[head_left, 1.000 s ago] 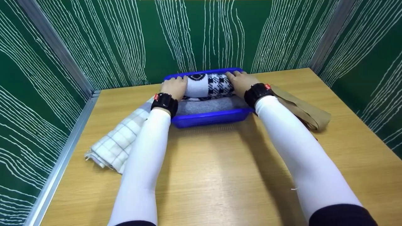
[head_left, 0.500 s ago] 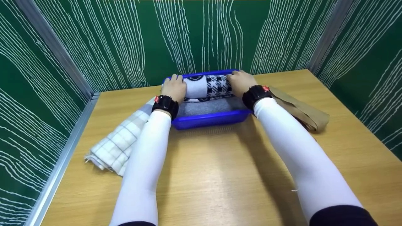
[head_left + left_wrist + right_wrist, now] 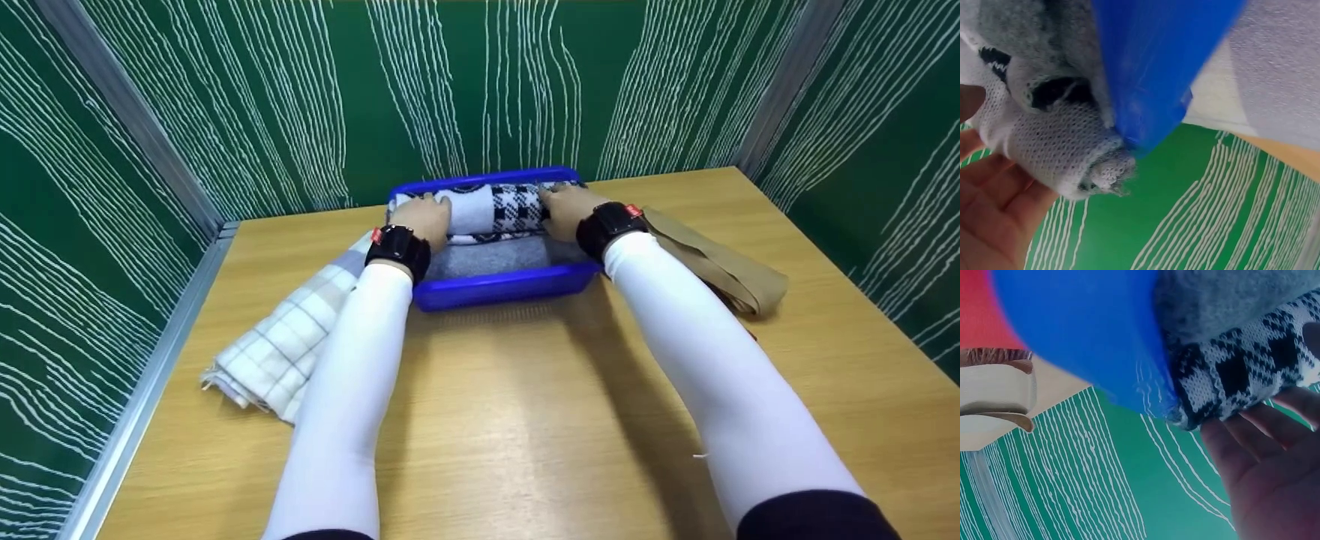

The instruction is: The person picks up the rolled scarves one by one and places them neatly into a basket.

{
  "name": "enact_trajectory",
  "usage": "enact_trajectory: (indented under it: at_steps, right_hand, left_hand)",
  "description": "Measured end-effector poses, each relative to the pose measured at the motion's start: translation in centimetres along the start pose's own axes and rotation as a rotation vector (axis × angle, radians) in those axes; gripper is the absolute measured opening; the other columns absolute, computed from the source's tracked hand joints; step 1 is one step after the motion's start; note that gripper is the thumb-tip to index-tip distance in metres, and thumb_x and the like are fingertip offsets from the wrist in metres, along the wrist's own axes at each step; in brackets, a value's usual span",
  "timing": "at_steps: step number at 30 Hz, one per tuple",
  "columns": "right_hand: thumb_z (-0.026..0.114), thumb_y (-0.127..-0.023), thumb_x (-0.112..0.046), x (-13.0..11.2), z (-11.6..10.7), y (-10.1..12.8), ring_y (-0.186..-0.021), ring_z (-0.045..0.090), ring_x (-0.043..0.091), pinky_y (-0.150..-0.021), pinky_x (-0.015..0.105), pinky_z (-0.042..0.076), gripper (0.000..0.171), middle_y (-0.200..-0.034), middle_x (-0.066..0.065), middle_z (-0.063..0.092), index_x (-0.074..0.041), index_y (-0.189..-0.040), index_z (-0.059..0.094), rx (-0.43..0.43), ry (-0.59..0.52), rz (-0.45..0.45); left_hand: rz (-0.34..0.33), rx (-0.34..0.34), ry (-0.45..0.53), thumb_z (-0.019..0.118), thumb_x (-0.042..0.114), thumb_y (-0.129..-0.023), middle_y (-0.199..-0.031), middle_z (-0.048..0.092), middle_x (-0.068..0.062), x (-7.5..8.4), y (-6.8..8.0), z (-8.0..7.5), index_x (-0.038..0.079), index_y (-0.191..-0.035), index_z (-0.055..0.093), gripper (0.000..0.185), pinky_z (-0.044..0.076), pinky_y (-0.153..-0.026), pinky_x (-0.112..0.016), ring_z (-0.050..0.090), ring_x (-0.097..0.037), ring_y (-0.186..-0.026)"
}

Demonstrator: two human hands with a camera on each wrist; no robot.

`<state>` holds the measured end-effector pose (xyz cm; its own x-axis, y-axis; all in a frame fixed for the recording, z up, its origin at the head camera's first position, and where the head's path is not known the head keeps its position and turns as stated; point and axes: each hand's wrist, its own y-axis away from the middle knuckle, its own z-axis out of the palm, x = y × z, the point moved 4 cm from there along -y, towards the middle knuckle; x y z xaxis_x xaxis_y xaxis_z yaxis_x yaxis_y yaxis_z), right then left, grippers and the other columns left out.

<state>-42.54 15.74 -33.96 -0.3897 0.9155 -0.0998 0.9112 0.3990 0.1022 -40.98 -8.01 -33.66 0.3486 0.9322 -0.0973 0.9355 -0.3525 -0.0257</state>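
A rolled black-and-white knit scarf (image 3: 517,206) lies across the back half of a blue plastic basket (image 3: 510,283). My left hand (image 3: 424,219) holds its left end, which is plain pale knit with dark motifs. At the right end, patterned in black-and-white checks, my right hand (image 3: 566,210) holds the roll. Both wrist views show fingers along the far side of the scarf (image 3: 1055,140) and a thumb on the near side. In front of the roll, inside the basket, a grey fuzzy cloth (image 3: 487,256) fills the space up to the front wall.
Left of the basket lies a folded white checked cloth (image 3: 277,345), partly under the left forearm. A folded tan cloth (image 3: 724,266) lies at right, and a red fabric (image 3: 994,309) shows in the right wrist view. Green walls with white lines stand behind the wooden table (image 3: 510,420).
Both hands have drawn slightly toward me and lower on the roll. The scarf sits a little lower in the basket, with more of the basket's back rim showing.
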Motion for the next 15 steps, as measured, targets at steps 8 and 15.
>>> enact_trajectory:
  at_steps: [8,15]
  right_hand:
    - [0.049,-0.109,-0.024,0.3,0.6,-0.4,-0.163,0.022,0.054,-0.136,0.059,0.020,0.073,-0.174,0.036,0.023,0.005,-0.170,0.021,-0.110,0.027,-0.006]
    - [0.052,-0.108,-0.024,1.2,1.2,-1.6,-0.162,0.023,0.055,-0.136,0.060,0.020,0.073,-0.172,0.037,0.025,0.007,-0.168,0.025,-0.082,0.014,-0.038]
  left_hand:
    - [-0.038,-0.143,0.069,0.047,0.018,-0.105,-0.174,0.032,-0.028,0.0,1.3,-0.4,0.004,-0.169,0.035,0.066,0.032,-0.132,-0.057,0.032,-0.044,-0.162]
    - [-0.040,-0.179,0.098,0.048,0.019,-0.105,-0.178,0.024,-0.026,-0.1,1.8,-0.8,0.005,-0.171,0.029,0.071,0.023,-0.136,-0.056,0.021,-0.043,-0.168]
